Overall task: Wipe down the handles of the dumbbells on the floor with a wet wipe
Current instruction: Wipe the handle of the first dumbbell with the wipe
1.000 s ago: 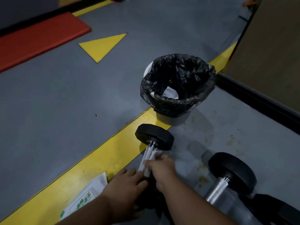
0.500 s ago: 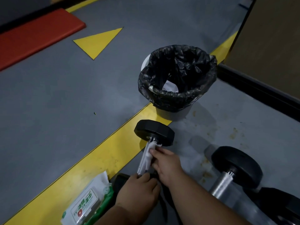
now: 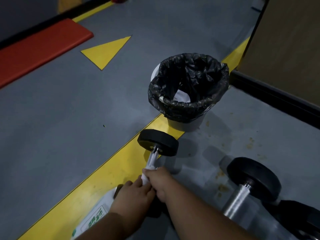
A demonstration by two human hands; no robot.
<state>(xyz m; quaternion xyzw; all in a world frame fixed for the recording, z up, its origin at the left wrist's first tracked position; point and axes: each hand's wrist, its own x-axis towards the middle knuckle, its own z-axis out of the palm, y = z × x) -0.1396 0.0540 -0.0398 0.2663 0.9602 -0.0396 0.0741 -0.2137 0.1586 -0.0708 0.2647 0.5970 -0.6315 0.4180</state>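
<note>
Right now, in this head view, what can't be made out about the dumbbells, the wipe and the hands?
- Near plate of the left dumbbell: hidden under the left hand and right hand.
- Wet wipe: mostly covered by the right hand's fingers; how far it wraps the handle is unclear.
- Right dumbbell: its near end is dark and cut off by the bottom-right edge.
- Wipe pack: partly behind the left forearm, print too small to read.
</note>
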